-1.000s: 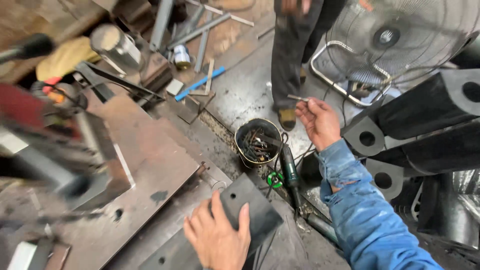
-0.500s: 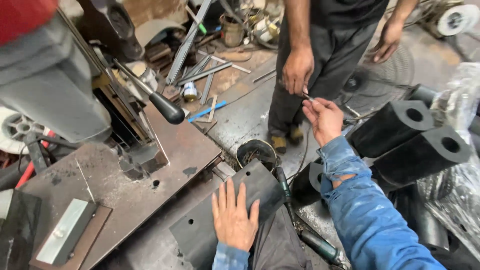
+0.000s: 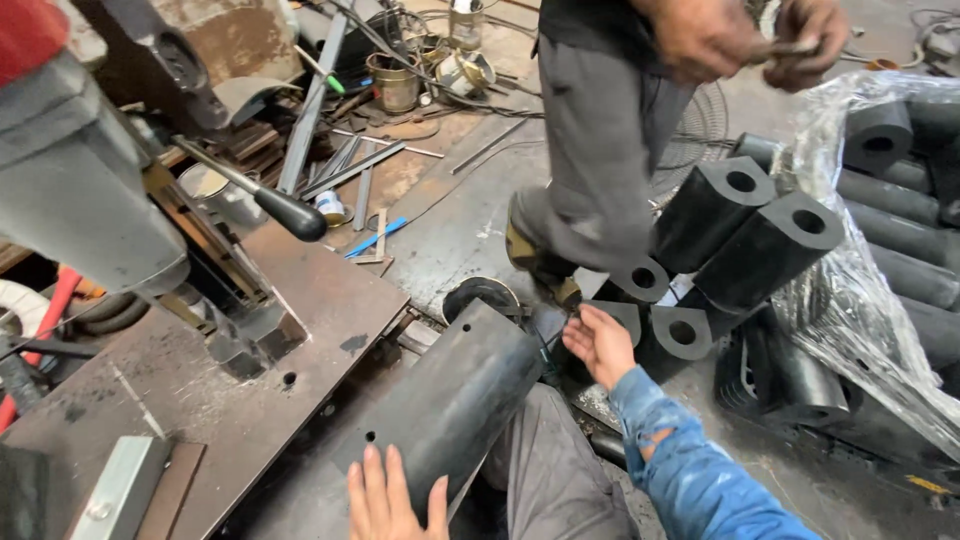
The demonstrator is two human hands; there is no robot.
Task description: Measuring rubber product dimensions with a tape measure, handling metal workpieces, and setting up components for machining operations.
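Dropped since half second ago: right hand [image 3: 600, 343], from co-worker's hand [image 3: 705, 35] down beside boot [image 3: 540, 265]; fingers loosely apart, holding nothing. Left hand [image 3: 390, 497] flat, fingers spread, pressing near end of black block [image 3: 445, 405] on steel tabletop [image 3: 200, 400]. Risk: boot stepping onto right fingers; block sliding off edge under one-handed hold.

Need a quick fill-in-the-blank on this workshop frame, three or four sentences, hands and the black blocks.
1. The left hand lies flat on a long ____ block with small holes in it.
2. The right hand, in a ____ sleeve, reaches toward the stacked blocks.
3. Each stacked block has a round ____ through its end.
4. The standing person holds a small item in ____ hands.

Missing words: black; blue; hole; both
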